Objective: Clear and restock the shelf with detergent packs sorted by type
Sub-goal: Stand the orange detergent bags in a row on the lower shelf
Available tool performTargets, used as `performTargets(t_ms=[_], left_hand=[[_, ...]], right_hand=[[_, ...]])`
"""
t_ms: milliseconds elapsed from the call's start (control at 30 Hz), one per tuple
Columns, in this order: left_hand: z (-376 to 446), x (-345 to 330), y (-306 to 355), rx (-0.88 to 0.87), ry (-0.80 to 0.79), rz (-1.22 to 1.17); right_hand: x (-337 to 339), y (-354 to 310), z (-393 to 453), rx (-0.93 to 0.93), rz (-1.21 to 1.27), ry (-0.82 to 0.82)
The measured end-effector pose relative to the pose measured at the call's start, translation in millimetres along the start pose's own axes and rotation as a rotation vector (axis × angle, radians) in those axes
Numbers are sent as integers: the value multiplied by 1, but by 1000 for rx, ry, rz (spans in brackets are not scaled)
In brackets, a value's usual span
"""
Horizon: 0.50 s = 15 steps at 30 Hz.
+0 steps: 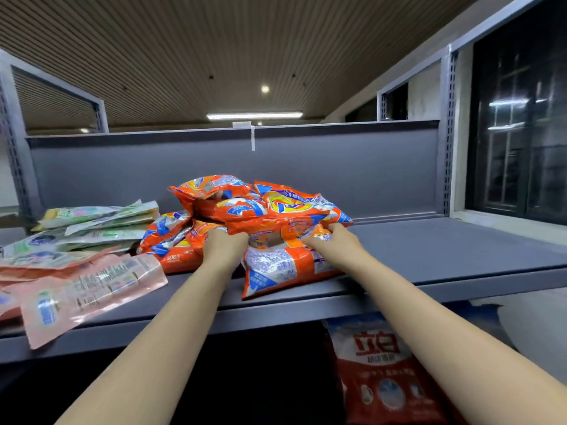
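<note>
Heaped packs (260, 216) mid-shelf (429, 250); flat pouches (86, 240) left of them; bag (383, 372) below shelf, right.

two hands are in view, the left hand (225, 243) and the right hand (333, 240), at the centre of the frame. one grey shelf (429, 256) carries three kinds of packs. the orange packs (276, 210) at centre number at least six (the heap overlaps, so no exact count). the green packs (98, 222) at left number about five. pink packs (92, 289) at lower left: at least two. one red bag (383, 372) stands at lower right.
</note>
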<state>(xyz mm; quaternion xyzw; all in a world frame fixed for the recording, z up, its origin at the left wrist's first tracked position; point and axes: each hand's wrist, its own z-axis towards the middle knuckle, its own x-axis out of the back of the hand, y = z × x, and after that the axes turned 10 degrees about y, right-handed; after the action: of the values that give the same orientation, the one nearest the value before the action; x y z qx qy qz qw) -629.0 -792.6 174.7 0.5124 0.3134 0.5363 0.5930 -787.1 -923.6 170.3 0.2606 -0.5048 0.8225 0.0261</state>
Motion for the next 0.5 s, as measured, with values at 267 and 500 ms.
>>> performTargets(t_ms=[267, 500], left_hand=[[4, 1, -1, 13, 22, -57], [-7, 6, 18, -186, 247, -30]], right_hand=[[-27, -17, -20, 258, -289, 212], [-11, -4, 1, -18, -50, 94]])
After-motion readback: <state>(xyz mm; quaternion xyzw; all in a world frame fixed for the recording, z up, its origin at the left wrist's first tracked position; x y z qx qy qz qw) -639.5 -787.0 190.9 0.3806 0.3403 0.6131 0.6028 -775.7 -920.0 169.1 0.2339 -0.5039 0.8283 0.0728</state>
